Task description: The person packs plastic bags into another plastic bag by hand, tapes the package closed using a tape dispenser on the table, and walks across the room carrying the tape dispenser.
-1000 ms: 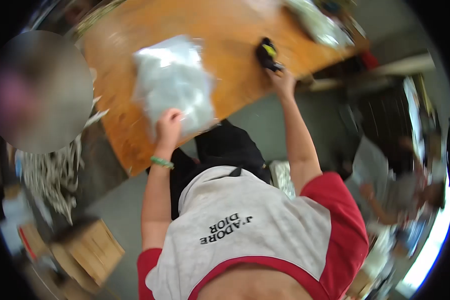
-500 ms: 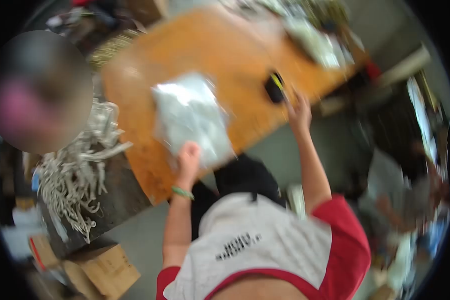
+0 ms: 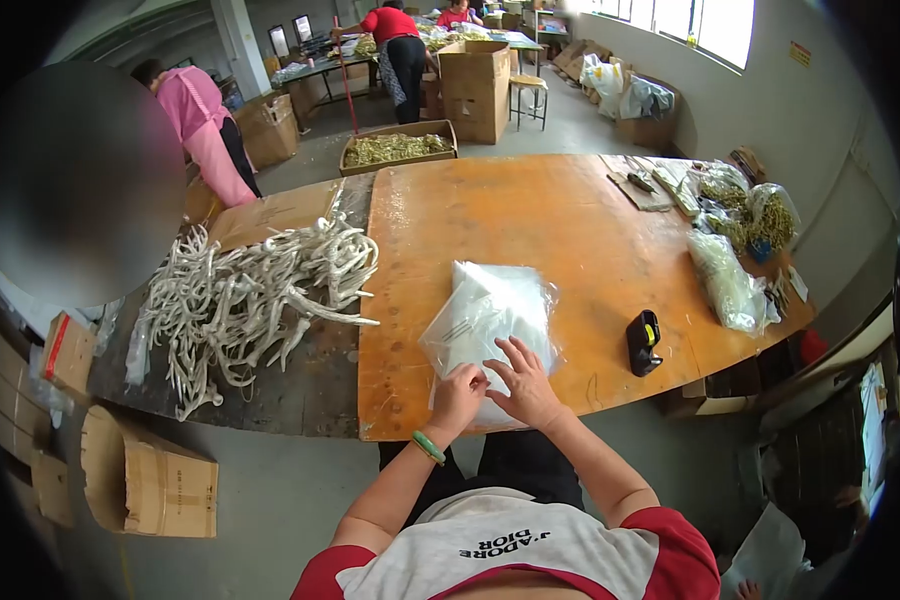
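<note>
A stack of clear plastic bags (image 3: 500, 310) lies on the orange wooden table in front of me. Over its near edge, my left hand (image 3: 458, 398) is closed, fingers curled together; whatever they pinch is too small to make out. Beside it, my right hand (image 3: 525, 388) has its fingers apart above the bags, thumb close to the left hand's fingertips. A black tape dispenser (image 3: 644, 343) with a yellow core stands to the right of the bags.
White antler-like branches (image 3: 260, 290) are heaped on the dark table at left. Bagged gold pieces (image 3: 735, 215) and a filled plastic bag (image 3: 728, 283) lie at right. Beyond the table sits a carton of gold pieces (image 3: 398, 148). An open cardboard box (image 3: 160, 480) is on the floor. Other people work farther back.
My right hand has come from beside the tape dispenser to the bags, next to my left hand. My view has swung up and levelled, showing the room behind the table.
</note>
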`<state>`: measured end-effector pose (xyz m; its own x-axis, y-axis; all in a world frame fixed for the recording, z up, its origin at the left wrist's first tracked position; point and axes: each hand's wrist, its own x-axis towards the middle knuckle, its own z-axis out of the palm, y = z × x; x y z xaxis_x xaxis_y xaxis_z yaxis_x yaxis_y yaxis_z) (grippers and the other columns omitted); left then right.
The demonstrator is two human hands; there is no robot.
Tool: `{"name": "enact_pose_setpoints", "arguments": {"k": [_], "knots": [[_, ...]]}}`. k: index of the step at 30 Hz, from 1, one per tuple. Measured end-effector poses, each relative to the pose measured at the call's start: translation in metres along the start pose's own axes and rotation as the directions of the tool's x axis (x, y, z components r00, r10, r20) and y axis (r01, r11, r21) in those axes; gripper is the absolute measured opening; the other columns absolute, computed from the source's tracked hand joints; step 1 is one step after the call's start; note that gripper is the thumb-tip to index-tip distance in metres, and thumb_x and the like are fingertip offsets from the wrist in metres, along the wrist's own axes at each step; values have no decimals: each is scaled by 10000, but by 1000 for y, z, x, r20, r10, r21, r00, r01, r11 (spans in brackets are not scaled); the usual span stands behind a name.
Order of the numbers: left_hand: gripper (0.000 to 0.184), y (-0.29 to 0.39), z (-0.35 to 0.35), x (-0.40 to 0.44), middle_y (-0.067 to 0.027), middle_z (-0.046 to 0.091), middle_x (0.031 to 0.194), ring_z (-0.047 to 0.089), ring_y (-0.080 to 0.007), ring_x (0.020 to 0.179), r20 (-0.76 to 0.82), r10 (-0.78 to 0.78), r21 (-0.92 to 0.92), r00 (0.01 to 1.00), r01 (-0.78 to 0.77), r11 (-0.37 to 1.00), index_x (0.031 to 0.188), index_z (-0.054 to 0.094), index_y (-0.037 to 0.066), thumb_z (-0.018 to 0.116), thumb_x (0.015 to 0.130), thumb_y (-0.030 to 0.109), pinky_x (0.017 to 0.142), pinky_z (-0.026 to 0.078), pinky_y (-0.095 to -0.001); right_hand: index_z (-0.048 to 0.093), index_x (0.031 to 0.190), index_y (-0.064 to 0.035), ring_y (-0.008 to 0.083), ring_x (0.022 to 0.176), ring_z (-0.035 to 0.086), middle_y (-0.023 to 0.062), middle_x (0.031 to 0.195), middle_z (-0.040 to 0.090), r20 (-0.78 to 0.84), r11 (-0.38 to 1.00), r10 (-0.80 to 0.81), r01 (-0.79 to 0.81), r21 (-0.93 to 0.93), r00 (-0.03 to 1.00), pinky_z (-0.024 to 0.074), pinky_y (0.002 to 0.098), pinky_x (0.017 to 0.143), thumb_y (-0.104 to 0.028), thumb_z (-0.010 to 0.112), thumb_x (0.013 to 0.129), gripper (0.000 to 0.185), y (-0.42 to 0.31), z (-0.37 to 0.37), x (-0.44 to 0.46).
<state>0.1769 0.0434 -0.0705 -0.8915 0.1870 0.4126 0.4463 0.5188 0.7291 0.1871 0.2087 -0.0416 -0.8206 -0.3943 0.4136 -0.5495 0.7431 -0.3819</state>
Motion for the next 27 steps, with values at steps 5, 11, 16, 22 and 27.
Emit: {"name": "enact_pose_setpoints", "arguments": {"k": [5, 11, 16, 22, 27], "knots": [[125, -3, -8, -5, -107, 560, 762, 581, -318, 729, -61, 84, 105, 995, -77, 991, 758, 529, 60, 653, 746, 61, 635, 469, -418, 652, 932, -114, 345, 1311, 333, 86, 1304, 497, 3, 991, -51, 51, -121, 999, 243, 543, 1068, -235, 709, 751, 225, 0, -5, 9], [131, 5, -6, -10, -105, 569, 757, 585, -320, 745, -52, 16, 108, 999, -11, 994, 767, 521, 67, 650, 740, 69, 650, 466, -420, 599, 806, -109, 277, 1205, 465, 42, 1079, 618, 36, 995, -52, 55, -81, 998, 276, 549, 1053, -180, 706, 740, 145, 10, 5, 1], [92, -8, -2, -22, -97, 584, 763, 592, -331, 717, -87, 8, 203, 996, 10, 979, 805, 528, 75, 614, 773, 67, 634, 473, -421, 565, 766, -101, 256, 999, 560, 56, 860, 607, -14, 996, -73, 72, -49, 997, 379, 469, 970, -132, 717, 694, 171, 5, 5, -2], [84, -19, -8, -35, -134, 562, 867, 580, -350, 816, -158, -176, 216, 972, 208, 954, 840, 554, 85, 582, 775, 39, 660, 474, -432, 608, 852, -48, 331, 906, 580, 133, 876, 626, 142, 954, 82, -119, 275, 986, 463, 403, 802, -134, 706, 757, 162, 2, -8, -24], [305, -39, -3, -39, -194, 514, 1065, 529, -383, 997, 19, -8, 186, 1000, 5, 983, 1039, 549, 39, 664, 759, 82, 876, 451, -431, 609, 1014, 2, 277, 903, 633, 162, 950, 643, -114, 820, 474, -390, 420, 873, 496, 356, 806, -98, 693, 776, 271, 57, -16, -104]]}}
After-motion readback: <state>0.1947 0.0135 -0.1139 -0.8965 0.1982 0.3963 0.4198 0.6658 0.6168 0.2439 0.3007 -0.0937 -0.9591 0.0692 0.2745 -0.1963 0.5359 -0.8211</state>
